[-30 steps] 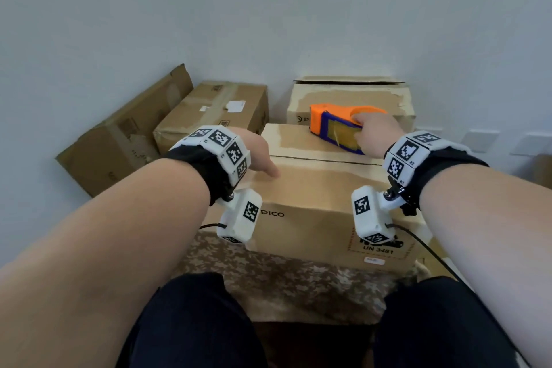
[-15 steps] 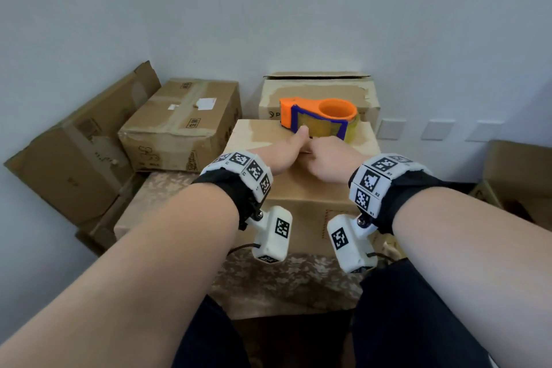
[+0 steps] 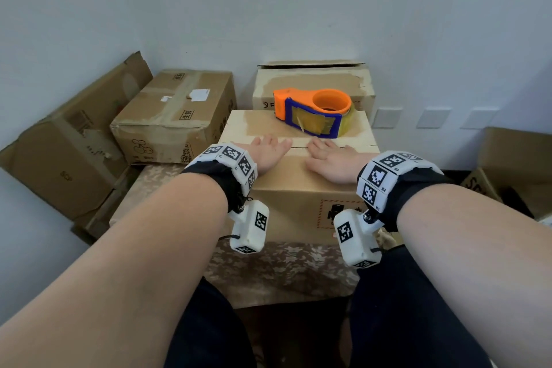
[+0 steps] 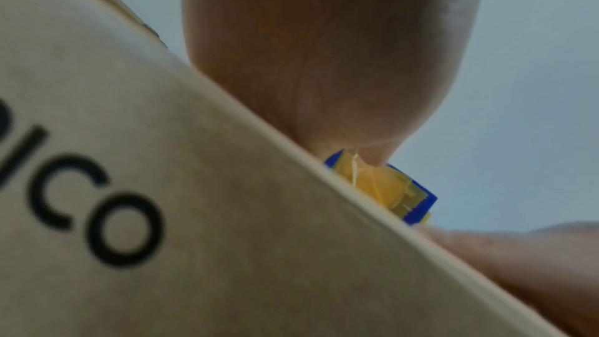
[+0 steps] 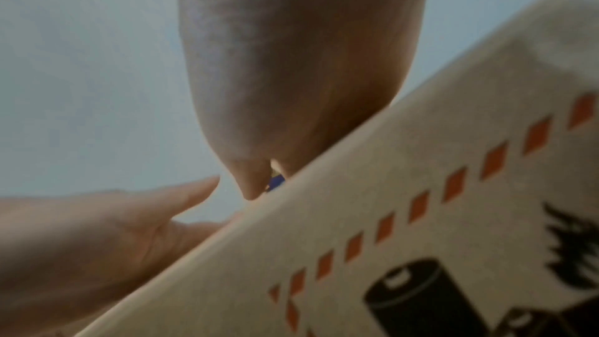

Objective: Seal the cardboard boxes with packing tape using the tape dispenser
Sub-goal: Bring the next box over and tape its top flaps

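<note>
A brown cardboard box (image 3: 292, 197) stands right in front of me, its two top flaps meeting at a centre seam. My left hand (image 3: 268, 149) lies flat on the top near the seam, fingers straight. My right hand (image 3: 331, 158) lies flat beside it, a short gap between them. The orange and blue tape dispenser (image 3: 313, 112) with yellowish tape rests on the far flap, beyond both hands and untouched. In the left wrist view the dispenser (image 4: 382, 188) peeks over the box edge (image 4: 227, 214). In the right wrist view the printed box side (image 5: 421, 227) fills the lower right.
More cardboard boxes stand behind: a taped one (image 3: 176, 116) at back left, another (image 3: 313, 81) behind the dispenser, a leaning one (image 3: 68, 140) at far left, an open one (image 3: 513, 170) at right. The box rests on a camouflage-patterned surface (image 3: 283, 269). A white wall is close behind.
My right hand let go of the dispenser, which now lies on the far flap. Both hands came together at the seam, then spread flat and slightly apart on the box top.
</note>
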`<state>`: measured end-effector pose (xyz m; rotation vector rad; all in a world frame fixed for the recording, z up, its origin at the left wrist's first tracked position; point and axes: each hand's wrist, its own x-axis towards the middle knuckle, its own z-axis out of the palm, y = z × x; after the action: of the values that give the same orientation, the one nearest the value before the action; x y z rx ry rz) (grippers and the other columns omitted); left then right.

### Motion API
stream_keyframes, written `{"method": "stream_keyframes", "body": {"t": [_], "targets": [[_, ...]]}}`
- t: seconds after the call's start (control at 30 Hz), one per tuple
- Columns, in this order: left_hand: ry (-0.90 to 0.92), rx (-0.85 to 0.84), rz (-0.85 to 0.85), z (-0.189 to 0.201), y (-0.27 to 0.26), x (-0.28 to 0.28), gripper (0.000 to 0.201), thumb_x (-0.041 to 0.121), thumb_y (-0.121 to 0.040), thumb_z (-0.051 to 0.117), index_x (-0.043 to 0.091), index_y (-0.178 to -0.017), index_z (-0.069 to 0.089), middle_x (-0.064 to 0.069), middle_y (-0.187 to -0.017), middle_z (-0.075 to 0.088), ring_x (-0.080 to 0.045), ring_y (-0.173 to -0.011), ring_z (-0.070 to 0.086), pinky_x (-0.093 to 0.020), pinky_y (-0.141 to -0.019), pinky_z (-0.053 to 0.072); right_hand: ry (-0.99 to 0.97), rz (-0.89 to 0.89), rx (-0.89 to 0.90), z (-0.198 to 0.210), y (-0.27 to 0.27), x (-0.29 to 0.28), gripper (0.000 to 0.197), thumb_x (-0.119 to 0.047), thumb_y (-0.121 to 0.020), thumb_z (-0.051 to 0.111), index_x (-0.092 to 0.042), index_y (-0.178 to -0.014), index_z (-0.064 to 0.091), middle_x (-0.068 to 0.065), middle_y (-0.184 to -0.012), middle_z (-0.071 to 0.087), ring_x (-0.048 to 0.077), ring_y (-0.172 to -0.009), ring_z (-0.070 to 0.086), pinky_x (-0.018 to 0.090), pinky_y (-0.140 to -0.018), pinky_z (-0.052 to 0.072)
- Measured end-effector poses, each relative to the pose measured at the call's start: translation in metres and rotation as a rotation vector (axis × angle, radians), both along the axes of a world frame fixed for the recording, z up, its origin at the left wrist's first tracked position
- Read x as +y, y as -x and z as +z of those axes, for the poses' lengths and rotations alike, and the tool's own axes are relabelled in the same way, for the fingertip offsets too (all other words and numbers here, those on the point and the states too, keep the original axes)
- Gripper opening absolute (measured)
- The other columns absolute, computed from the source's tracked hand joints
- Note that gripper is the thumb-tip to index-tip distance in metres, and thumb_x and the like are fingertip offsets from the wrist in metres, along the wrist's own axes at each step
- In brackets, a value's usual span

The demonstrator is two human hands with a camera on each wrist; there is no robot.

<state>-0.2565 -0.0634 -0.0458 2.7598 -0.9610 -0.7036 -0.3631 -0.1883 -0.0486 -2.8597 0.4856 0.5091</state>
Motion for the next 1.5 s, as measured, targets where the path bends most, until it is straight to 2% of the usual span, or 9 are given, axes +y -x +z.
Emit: {"method": "stream_keyframes", "body": {"t": [0.43,0.7,0.93,1.07,1.13,1.2,1.3,1.37,1.5], "targets": [[-0.097,-0.132,0.078,0.006,-0.015,0.03,0.064,0.047,-0.102,0.009,0.008,-0.153,0.004,-0.005,-0.161,-0.005,-0.02,-0.148,0.001,-0.044,-0.115,0.003,0.016,-0.208,0.015,0.008,0.025,-0.017,0.065,-0.045,-0.102,0.022,-0.006,-0.152,0.008,0.005,-0.161,0.001,0.025,-0.148,0.006,0.047,-0.118,0.015],[-0.136,-0.265,0.138,-0.014,-0.031,0.041,0.073,0.058,-0.096,0.017,0.012,-0.152,0.009,0.001,-0.161,-0.001,-0.016,-0.147,0.003,-0.061,-0.113,0.007,0.022,-0.334,-0.061,-0.004,0.029,-0.017,0.084,-0.06,-0.096,0.03,-0.005,-0.152,0.0,0.008,-0.161,-0.004,0.026,-0.148,-0.002,0.043,-0.12,0.008],[-0.038,-0.21,0.19,-0.018,-0.037,0.035,0.084,0.059,-0.094,0.034,0.002,-0.15,0.008,-0.014,-0.159,0.001,-0.03,-0.146,0.009,-0.043,-0.117,0.014,0.018,-0.363,-0.114,-0.012,0.029,-0.024,0.093,-0.069,-0.091,0.029,-0.005,-0.152,-0.001,0.009,-0.161,-0.004,0.025,-0.148,-0.005,0.044,-0.12,0.007],[-0.088,-0.246,0.27,-0.008,-0.025,0.024,0.074,0.051,-0.096,0.036,0.002,-0.148,0.017,-0.015,-0.157,0.011,-0.032,-0.143,0.017,-0.046,-0.116,0.017,0.004,-0.392,-0.178,-0.017,0.032,-0.025,0.098,-0.071,-0.088,0.033,-0.005,-0.153,0.0,0.009,-0.161,-0.003,0.028,-0.148,-0.004,0.044,-0.12,0.007],[-0.121,-0.238,0.222,0.001,-0.013,0.016,0.061,0.04,-0.099,0.037,0.002,-0.145,0.026,-0.017,-0.153,0.021,-0.032,-0.139,0.025,-0.044,-0.114,0.023,-0.017,-0.4,-0.209,-0.019,0.035,-0.028,0.101,-0.072,-0.086,0.036,-0.005,-0.153,0.001,0.009,-0.161,-0.004,0.029,-0.147,-0.004,0.045,-0.12,0.008],[-0.118,-0.193,0.061,0.005,0.003,0.006,0.059,0.036,-0.101,0.034,0.006,-0.149,0.018,-0.015,-0.156,0.015,-0.034,-0.142,0.02,-0.045,-0.114,0.021,-0.043,-0.39,-0.221,-0.017,0.038,-0.029,0.097,-0.068,-0.088,0.038,-0.005,-0.153,0.004,0.01,-0.161,-0.002,0.029,-0.148,-0.002,0.045,-0.12,0.011],[-0.102,-0.099,-0.181,0.007,0.03,-0.013,0.066,0.043,-0.101,0.03,0.017,-0.153,-0.002,-0.008,-0.16,-0.009,-0.033,-0.147,-0.004,-0.05,-0.118,0.007,-0.149,-0.404,-0.27,-0.009,0.042,-0.033,0.07,-0.047,-0.098,0.038,-0.001,-0.148,0.022,0.012,-0.158,0.011,0.029,-0.144,0.014,0.045,-0.116,0.022],[-0.121,-0.091,-0.248,0.006,0.038,-0.025,0.068,0.049,-0.1,0.029,0.022,-0.153,-0.004,-0.003,-0.16,-0.012,-0.03,-0.147,-0.007,-0.055,-0.117,0.007,-0.26,-0.432,-0.304,-0.005,0.044,-0.036,0.05,-0.032,-0.101,0.034,0.002,-0.138,0.036,0.015,-0.151,0.02,0.031,-0.136,0.027,0.045,-0.11,0.029],[-0.189,-0.09,-0.315,0.005,0.046,-0.048,0.07,0.054,-0.099,0.025,0.022,-0.152,-0.008,0.002,-0.159,-0.016,-0.026,-0.147,-0.008,-0.057,-0.116,0.007,-0.428,-0.467,-0.411,-0.01,0.048,-0.042,0.043,-0.02,-0.099,0.038,0.002,-0.136,0.034,0.011,-0.153,0.015,0.03,-0.124,0.042,0.042,-0.103,0.035]]}}
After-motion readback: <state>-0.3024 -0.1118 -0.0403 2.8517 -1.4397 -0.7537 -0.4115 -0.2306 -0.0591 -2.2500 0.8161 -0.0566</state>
